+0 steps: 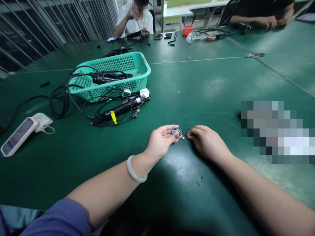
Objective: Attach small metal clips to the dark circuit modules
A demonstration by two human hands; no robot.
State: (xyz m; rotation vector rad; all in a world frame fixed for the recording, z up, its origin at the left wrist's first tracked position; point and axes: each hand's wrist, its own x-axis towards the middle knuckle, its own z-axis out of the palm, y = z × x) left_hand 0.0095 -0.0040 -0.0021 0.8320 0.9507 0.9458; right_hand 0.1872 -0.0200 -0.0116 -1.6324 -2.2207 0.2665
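Between the thumb and fingers of my left hand is a small circuit board, held a little above the green table. The board carries tiny parts and looks grey and white. My right hand is just to the right of it, fingertips pinched together. A short, thin light-coloured piece, perhaps a wire or connector, spans the gap from the board to my right fingertips. What exactly those fingertips grip is too small to make out. A pale bangle circles my left wrist.
A green plastic basket holds black cabled devices. Before it lies a black handheld device with a yellow tag and tangled cable. A white-cased phone rests at the left. Two people sit across, near a red box.
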